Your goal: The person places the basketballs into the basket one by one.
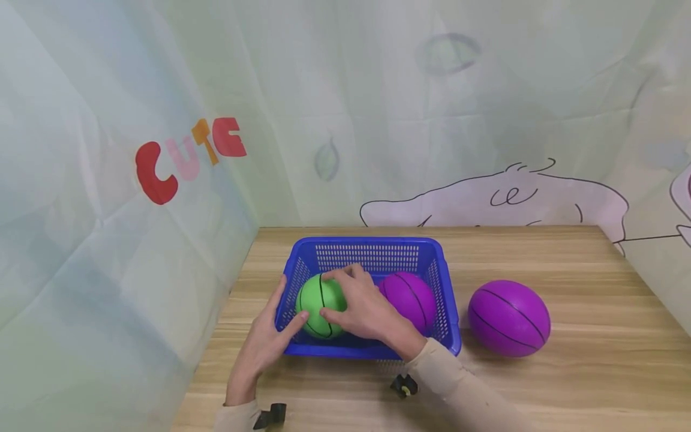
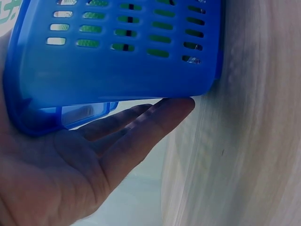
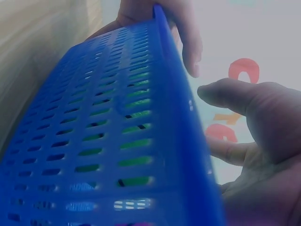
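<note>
The green ball (image 1: 317, 299) lies at lower centre of the head view, inside the left part of the blue basket (image 1: 367, 241) and below rim level. Over it, from where I stand, the right hand (image 1: 361, 303) has thumb and fingers bent but parted; the right wrist view shows them above the rim, gripping nothing. That spread would suit the ball's curve, in my judgement. The left hand (image 1: 270, 336) is at the basket's left end: fingers nearly straight along the outside, thumb extended over the rim, nothing grasped; this posture probably steadies the basket. A purple ball (image 1: 407, 297) occupies the basket's right part, the sides presumably checking any roll. A second purple ball (image 1: 508, 318) rests on the wood-grained table (image 1: 540, 258), near the basket's right side. The backdrop (image 1: 81, 90) fills the upper left.
</note>
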A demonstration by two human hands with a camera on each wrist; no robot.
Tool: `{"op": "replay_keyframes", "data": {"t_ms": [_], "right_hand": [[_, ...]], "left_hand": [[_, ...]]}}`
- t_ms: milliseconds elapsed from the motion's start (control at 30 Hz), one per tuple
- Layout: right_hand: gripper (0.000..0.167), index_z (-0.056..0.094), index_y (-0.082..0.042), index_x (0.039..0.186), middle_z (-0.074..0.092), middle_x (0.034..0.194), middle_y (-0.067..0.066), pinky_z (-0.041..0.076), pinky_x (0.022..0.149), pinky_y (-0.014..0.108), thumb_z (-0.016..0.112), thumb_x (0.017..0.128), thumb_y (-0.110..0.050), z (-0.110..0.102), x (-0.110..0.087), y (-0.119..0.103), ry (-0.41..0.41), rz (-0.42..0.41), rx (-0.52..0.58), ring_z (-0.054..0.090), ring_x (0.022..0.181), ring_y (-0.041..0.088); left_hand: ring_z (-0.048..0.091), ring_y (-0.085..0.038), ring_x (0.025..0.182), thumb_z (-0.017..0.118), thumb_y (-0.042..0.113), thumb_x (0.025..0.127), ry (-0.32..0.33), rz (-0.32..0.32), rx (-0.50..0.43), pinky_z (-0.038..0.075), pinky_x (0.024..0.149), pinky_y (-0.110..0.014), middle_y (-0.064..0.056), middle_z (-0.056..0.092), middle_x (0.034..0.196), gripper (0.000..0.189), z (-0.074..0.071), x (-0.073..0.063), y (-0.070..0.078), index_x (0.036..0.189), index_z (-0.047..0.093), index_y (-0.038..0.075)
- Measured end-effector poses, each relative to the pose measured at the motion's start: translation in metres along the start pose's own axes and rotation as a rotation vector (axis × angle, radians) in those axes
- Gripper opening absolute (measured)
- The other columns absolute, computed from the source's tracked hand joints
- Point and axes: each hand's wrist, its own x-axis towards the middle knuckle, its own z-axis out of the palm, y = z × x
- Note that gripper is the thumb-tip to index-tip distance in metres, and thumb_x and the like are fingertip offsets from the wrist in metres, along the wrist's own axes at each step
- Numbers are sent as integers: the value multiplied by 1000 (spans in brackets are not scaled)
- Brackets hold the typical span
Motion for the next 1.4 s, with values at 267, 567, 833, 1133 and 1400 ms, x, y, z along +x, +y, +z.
{"op": "replay_keyframes", "data": {"t_ms": [267, 567, 833, 1133, 1400], "right_hand": [[51, 68, -15, 148, 60, 138, 14, 61, 95, 46, 81, 103, -36, -3, -3, -4, -1, -16, -14, 60, 118, 26], [46, 70, -14, 147, 62, 130, 8, 59, 95, 42, 77, 106, -31, -5, -5, -6, -10, -79, 23, 59, 114, 22], [45, 69, -16, 148, 64, 131, 7, 55, 99, 48, 77, 106, -31, -9, -7, -2, -16, -101, 41, 60, 115, 23], [44, 69, -18, 148, 65, 139, 5, 60, 100, 49, 77, 106, -27, -37, -15, 18, 106, -111, 84, 63, 121, 22], [44, 69, -18, 148, 67, 141, 9, 57, 110, 57, 77, 106, -27, -69, -29, 30, 228, -75, 99, 66, 131, 34]], "left_hand": [[31, -50, 164, 61, 56, 110, 4, -17, 13, 27, 129, -75, -17, 25, 184, 92, 0, 0, 2, 181, 15, 23], [31, -49, 165, 59, 55, 111, 16, -11, 16, 27, 131, -73, -18, 26, 183, 88, 1, 0, 0, 181, 17, 21], [32, -49, 164, 63, 56, 109, 13, -12, 7, 28, 130, -74, -17, 26, 183, 93, 1, 0, 0, 181, 16, 23], [35, -51, 162, 70, 56, 105, 10, -8, 8, 30, 128, -75, -19, 28, 182, 99, 2, 1, 0, 181, 15, 25], [31, -51, 163, 73, 55, 103, 12, -18, 22, 29, 128, -74, -19, 25, 183, 102, 0, -1, 0, 181, 15, 25]]}}
